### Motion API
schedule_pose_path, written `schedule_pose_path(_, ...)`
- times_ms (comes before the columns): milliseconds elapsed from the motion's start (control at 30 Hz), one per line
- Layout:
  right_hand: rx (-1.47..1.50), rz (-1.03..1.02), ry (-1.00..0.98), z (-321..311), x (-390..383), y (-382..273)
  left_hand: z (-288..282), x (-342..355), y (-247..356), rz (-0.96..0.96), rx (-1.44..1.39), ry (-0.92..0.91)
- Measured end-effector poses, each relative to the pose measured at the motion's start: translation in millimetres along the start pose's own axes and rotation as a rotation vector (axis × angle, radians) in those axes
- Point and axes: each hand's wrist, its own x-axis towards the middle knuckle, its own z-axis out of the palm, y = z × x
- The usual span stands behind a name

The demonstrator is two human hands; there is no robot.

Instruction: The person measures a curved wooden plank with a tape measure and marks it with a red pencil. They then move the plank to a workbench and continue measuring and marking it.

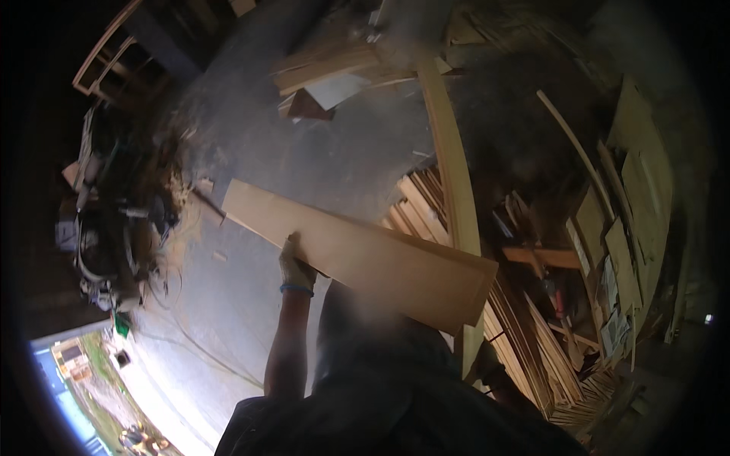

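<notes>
A wide, flat tan board [380, 266] lies slanted across the middle of my view. My gloved left hand [296, 266] is closed on its near edge, left of centre, with the thumb on top. A long pale plank [445, 137] runs from the far floor toward me, passing under the board's right end. My right hand [485, 363] is in shadow at the lower right, beside that plank; its fingers are too dark to make out. Behind and right of the board are stacked narrow wood strips [418, 197].
Upright sheets and offcuts [631, 213] line the right side. Scrap boards [319, 83] lie on the concrete floor [220, 304] at the far side. Tools and cords [99, 235] crowd the left. A wooden frame [106, 57] stands top left, a bright doorway [91, 380] lower left.
</notes>
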Motion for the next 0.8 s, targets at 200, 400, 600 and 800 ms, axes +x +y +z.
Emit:
schedule_pose_path(200, 0.394, 0.397, 0.140, -1, 86, -79, 162, 136, 19, -0.244, 0.011, -0.177)
schedule_pose_path(400, 0.803, 0.623, 0.307, -26, 191, -133, 318, 263, -9, -0.436, 0.154, -0.342)
schedule_pose_path(600, 1.074, 0.737, 0.489, -97, 317, -161, 453, 353, -76, -0.574, 0.382, -0.361)
schedule_pose_path(800, 1.294, 0.770, 0.665, -205, 407, -183, 602, 420, -131, -0.764, 0.489, -0.437)
